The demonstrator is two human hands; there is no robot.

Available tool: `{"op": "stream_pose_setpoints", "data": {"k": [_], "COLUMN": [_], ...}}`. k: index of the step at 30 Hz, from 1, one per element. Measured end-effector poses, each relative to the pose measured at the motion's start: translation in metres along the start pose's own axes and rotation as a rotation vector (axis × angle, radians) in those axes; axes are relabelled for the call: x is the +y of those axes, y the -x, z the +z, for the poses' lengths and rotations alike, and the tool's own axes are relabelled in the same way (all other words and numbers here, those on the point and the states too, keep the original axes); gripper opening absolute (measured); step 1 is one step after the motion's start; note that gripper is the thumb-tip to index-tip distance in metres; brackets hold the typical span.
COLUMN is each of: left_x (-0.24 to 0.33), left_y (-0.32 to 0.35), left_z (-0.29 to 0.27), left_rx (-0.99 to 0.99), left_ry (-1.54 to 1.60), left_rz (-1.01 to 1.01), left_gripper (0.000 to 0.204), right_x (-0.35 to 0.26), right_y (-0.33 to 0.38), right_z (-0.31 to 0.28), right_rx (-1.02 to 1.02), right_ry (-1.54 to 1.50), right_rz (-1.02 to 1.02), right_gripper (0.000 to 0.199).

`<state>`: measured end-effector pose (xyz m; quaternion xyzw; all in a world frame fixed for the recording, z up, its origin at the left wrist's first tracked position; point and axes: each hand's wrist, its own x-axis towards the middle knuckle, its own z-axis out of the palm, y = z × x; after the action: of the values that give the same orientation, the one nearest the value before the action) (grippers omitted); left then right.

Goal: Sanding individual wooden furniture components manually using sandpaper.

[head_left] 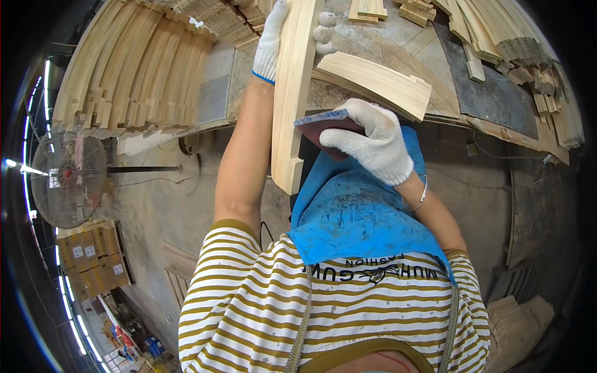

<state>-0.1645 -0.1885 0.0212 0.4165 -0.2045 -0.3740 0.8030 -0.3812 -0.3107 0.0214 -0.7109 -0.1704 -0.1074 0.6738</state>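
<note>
The scene is evenly and brightly lit, with soft, faint shadows cast under the stacked wood. Glare is seen from the strip lights (28, 180) curving along the left rim. Straight edges are bent strongly toward the dark, vignetted corners. The centre is rendered sharp; the rim is smeared.

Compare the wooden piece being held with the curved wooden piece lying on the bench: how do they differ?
The held wooden piece is long and narrow; the curved bench piece is shorter and broader. The held piece juts past the bench edge under the left hand, sandpaper from the right hand beside it; the bench piece lies flat, untouched. Both are pale bare wood.
</note>
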Motion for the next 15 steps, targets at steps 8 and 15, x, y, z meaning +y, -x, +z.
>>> {"op": "stream_pose_setpoints", "data": {"k": [8, 15], "left_x": [0.023, 0.029], "left_y": [0.028, 0.032], "left_z": [0.023, 0.027], "left_rx": [-0.143, -0.129], "left_ry": [0.354, 0.422], "left_rz": [0.153, 0.254], "left_gripper": [0.047, 0.043], "right_x": [0.026, 0.021], "right_y": [0.021, 0.033], "right_z": [0.012, 0.02], "right_rx": [0.188, 0.102], "right_ry": [0.297, 0.291], "right_rz": [-0.247, -0.328], "right_gripper": [0.023, 0.032]}}
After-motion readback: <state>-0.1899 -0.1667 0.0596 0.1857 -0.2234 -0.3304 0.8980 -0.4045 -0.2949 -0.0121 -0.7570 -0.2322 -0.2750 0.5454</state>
